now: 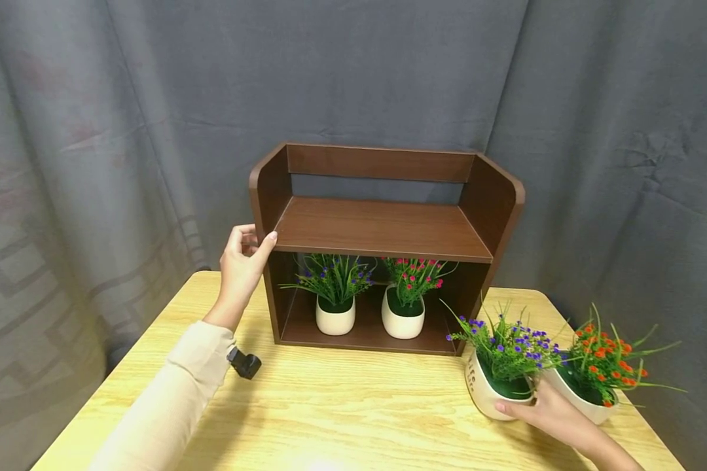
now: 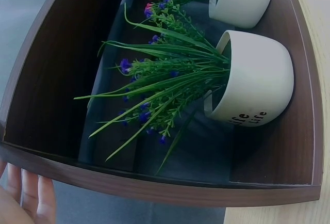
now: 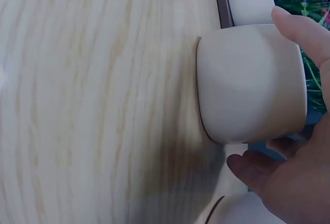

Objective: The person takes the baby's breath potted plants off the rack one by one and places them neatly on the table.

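- Head view: our L grip (image 1: 241,271) pinches shelf unit (image 1: 383,226) by its side, ctr-left, prob. to steady it.
- Our R grip (image 1: 550,412) clasps purple-flowered pot (image 1: 484,392), frame's lower R, prob. by its sides for better ctrl.

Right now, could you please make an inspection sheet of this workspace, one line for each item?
Surface: pale wooden table.
Job's things: brown shelf; inner purple-flowered pot and pink-flowered pot in its lower compartment; outer purple-flowered pot and orange-flowered pot outside, at right.
Clutter: nothing seen.
Hands: left hand grips shelf's left side; right hand holds outer purple-flowered pot.
Cables: nothing seen.
Surroundings: grey curtain behind and on both sides.
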`<state>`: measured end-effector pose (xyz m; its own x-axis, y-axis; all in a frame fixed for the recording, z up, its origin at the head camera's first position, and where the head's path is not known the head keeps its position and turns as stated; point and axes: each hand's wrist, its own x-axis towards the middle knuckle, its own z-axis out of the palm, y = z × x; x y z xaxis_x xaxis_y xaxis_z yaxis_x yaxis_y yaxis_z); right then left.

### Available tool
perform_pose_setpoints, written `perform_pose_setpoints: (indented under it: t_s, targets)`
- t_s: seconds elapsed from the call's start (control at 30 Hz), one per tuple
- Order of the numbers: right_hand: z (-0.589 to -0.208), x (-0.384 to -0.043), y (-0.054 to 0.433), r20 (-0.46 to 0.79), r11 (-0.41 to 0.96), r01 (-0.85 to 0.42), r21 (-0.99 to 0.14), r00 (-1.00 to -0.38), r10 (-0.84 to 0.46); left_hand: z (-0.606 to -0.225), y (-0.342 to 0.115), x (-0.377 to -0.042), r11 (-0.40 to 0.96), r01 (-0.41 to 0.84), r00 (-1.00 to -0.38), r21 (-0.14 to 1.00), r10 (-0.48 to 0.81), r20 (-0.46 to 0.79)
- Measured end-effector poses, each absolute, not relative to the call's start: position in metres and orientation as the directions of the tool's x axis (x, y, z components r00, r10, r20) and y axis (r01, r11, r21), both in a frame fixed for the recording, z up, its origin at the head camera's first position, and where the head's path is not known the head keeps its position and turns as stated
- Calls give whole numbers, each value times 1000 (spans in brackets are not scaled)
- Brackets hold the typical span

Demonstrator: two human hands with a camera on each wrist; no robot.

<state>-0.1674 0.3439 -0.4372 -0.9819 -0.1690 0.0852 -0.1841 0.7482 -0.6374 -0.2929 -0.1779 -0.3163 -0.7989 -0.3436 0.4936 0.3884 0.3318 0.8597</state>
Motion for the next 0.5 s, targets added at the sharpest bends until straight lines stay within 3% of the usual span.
perform_pose_setpoints:
  t_s: [0.33,0.5]
  targets:
    - [-413,-174,353,-148,776,60,-628,-988,-42,-316,-178,-293,325,390,-801,861,-341,492]
    - [-404,-172,354,-66,730,0,-683,-996,-61,-316,-177,-293,331,389,-800,860,-342,493]
